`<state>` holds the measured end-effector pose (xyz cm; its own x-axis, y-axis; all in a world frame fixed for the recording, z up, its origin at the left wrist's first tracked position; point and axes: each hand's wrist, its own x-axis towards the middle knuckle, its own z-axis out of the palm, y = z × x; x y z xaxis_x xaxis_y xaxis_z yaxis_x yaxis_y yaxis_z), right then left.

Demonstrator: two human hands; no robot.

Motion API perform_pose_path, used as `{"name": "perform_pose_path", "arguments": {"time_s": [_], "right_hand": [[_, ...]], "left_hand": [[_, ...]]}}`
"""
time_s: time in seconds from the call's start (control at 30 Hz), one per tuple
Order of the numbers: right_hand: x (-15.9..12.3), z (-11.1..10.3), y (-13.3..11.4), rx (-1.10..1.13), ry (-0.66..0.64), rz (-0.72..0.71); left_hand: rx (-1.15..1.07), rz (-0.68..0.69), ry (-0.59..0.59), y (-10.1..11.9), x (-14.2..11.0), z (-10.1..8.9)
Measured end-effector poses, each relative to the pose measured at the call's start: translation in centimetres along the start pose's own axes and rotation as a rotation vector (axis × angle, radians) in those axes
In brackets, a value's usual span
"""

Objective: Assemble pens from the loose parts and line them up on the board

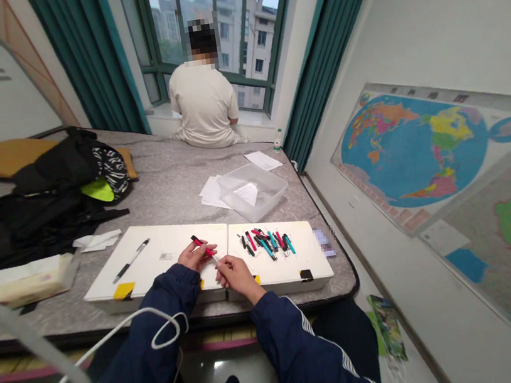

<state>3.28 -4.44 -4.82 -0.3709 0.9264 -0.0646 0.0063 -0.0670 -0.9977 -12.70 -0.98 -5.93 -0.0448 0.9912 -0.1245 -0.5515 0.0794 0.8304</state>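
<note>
Between both hands, above the white boxes, is a red pen (201, 244) with a black end pointing away to the left. My left hand (191, 258) is closed around its red barrel. The fingertips of my right hand (237, 276) pinch the pale, thin near end; whether that is a separate part I cannot tell. To the right, a loose pile of red, black and teal pen parts (269, 245) lies on the right white box (304, 264). On the left white box (154, 278) rests a single black and clear pen (131, 261).
Behind the boxes stand a clear plastic bin (273, 198) and white papers (212, 192). A tissue pack (33, 280) and black bags (53, 175) lie left. A white cable (113, 329) crosses my left sleeve. Another person (203, 100) sits by the window, back turned.
</note>
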Motion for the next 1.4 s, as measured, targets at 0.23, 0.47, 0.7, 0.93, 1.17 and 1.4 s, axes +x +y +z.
{"name": "perform_pose_path", "arguments": {"time_s": [0.23, 0.47, 0.7, 0.93, 1.17, 1.4], "right_hand": [[0.2, 0.1, 0.0, 0.080, 0.026, 0.006], [-0.3, -0.4, -0.6, 0.177, 0.149, -0.010], [-3.3, -2.2, -2.1, 0.332, 0.264, -0.075], [-5.8, -8.7, -4.1, 0.280, 0.419, -0.108], [-8.1, -16.6, -4.7, -0.082, 0.551, -0.085], [-8.1, -18.0, -4.2, -0.652, 0.450, -0.166]], "left_hand": [[-0.233, -0.001, 0.162, 0.2, 0.9, -0.9], [-0.123, 0.042, 0.091, 0.7, 0.0, -0.2], [-0.091, 0.039, 0.039, 0.8, 0.0, -0.2], [-0.103, 0.031, 0.052, 0.7, -0.1, -0.2], [-0.113, 0.024, 0.056, 0.8, 0.0, -0.1], [-0.141, 0.051, 0.061, 0.7, -0.2, 0.1]]}}
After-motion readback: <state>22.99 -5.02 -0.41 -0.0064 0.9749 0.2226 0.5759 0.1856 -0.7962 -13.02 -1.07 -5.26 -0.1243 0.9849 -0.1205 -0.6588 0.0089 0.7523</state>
